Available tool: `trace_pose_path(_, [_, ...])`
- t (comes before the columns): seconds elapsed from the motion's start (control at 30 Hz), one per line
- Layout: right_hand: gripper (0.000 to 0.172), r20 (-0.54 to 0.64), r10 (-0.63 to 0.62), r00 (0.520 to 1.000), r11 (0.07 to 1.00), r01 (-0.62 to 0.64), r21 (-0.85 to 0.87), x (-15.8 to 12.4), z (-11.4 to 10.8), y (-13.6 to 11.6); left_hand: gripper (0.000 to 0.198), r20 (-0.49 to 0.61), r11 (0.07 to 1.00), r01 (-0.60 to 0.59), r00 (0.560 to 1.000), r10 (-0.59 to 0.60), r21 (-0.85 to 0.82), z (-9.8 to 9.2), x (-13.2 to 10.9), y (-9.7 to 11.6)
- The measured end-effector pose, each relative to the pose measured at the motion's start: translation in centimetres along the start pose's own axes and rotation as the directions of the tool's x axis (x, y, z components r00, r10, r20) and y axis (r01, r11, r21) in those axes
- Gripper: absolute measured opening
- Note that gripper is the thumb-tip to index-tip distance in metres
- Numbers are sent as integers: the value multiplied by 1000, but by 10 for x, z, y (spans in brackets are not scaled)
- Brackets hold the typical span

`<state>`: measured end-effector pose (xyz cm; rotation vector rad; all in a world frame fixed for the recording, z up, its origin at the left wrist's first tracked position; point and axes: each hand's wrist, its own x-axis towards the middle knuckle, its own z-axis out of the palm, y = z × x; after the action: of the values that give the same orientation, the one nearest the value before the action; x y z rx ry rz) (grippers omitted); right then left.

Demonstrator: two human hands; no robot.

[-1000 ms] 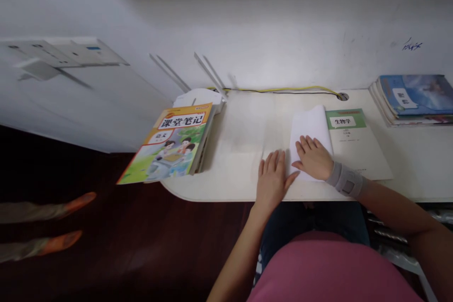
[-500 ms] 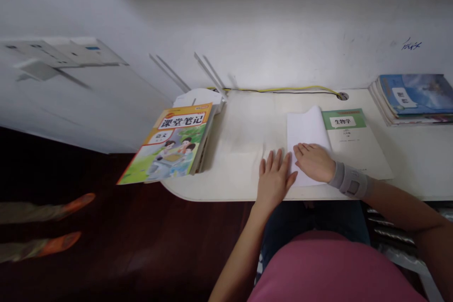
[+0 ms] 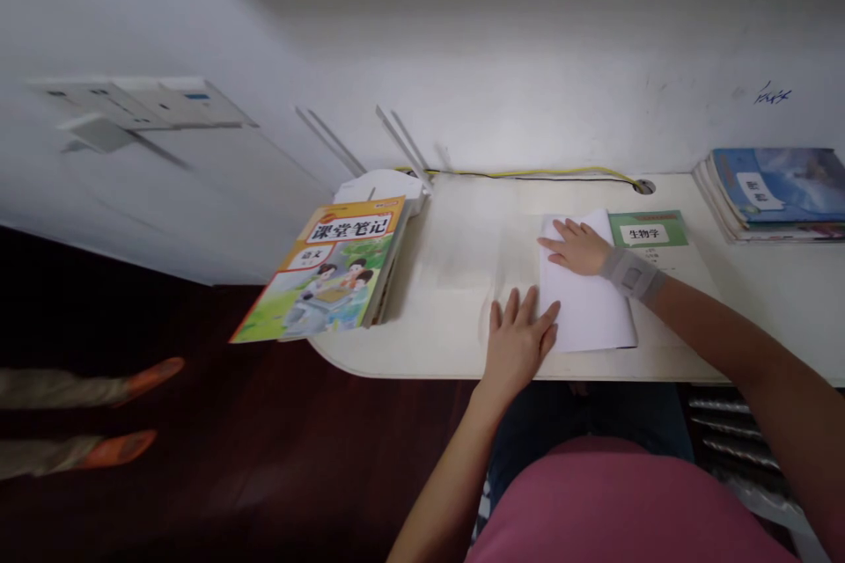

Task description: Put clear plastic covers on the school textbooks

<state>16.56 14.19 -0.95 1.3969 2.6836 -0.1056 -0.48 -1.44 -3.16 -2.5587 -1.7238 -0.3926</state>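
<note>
A white sheet of paper (image 3: 584,317) is folded over the left part of a textbook (image 3: 650,237) with a green and pale cover. My right hand (image 3: 577,248), with a grey band at the wrist, lies flat on the upper part of the paper, fingers spread toward the left. Lower down, my left hand (image 3: 520,339) rests open at the paper's left edge, its fingers partly on the white desk (image 3: 455,334) and the thumb side touching the sheet. What lies under the paper is hidden.
A stack of books with a colourful notebook (image 3: 336,268) on top overhangs the desk's left end, before a white router (image 3: 383,185) with antennas. More books (image 3: 779,189) are piled at the right. A yellow cable (image 3: 528,171) runs along the wall. Another person's feet (image 3: 122,449) show at lower left.
My right hand has slid up the paper, away from my body. The paper now lies flatter along its fold. My left hand has stayed nearly in place; the view has shifted slightly.
</note>
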Motion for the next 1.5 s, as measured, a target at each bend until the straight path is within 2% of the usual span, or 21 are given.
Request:
trace_pose_path(0.17, [52, -8, 87, 996, 996, -87, 15, 31, 2, 19, 37, 2, 1000, 11, 1000, -11, -12, -2, 0, 1])
trace_pose_path(0.33, [49, -63, 51, 997, 998, -53, -30, 33, -4, 24, 36, 1, 1000, 13, 1000, -13, -14, -3, 0, 1])
trace_pose_path(0.43, [44, -180, 37, 983, 997, -48, -54, 19, -14, 22, 36, -8, 999, 20, 1000, -20, -28, -3, -1, 1])
trace_pose_path(0.53, [43, -303, 77, 950, 997, -74, 21, -6, -19, 28, 35, -24, 999, 20, 999, -21, -37, -3, -2, 1])
trace_pose_path(0.63, [51, -373, 92, 923, 982, -21, 190, -37, -10, 39, 34, -49, 999, 28, 998, -30, -41, -2, -3, 0])
trace_pose_path(0.73, [64, -379, 89, 921, 927, 63, 369, -66, 10, 43, 35, -64, 998, 27, 997, -31, -65, 0, -4, -1])
trace_pose_path(0.83, [71, -354, 83, 932, 886, 93, 454, -82, 27, 36, 37, -74, 994, 34, 996, -42, -109, 2, -4, -2])
trace_pose_path(0.93, [73, -332, 106, 937, 892, 57, 448, -83, 35, 28, 41, -77, 987, 49, 995, -61, -152, 3, -5, -4])
trace_pose_path(1.13, [71, -301, 228, 926, 889, -72, 452, -67, 36, 20, 44, -109, 960, 69, 989, -102, -271, 4, -7, -11])
trace_pose_path(1.23, [67, -294, 334, 895, 839, -141, 525, -67, 33, 11, 43, -154, 943, 56, 982, -112, -327, 6, -8, -15])
trace_pose_path(1.3, [65, -302, 370, 878, 803, -139, 580, -75, 31, 0, 44, -179, 934, 54, 976, -124, -353, 7, -9, -17])
trace_pose_path(1.37, [64, -337, 335, 880, 795, -72, 603, -90, 29, -12, 44, -185, 928, 59, 973, -135, -367, 9, -10, -18])
trace_pose_path(1.5, [75, -404, 129, 906, 859, 102, 502, -131, 30, -29, 45, -173, 922, 72, 974, -147, -380, 11, -11, -19])
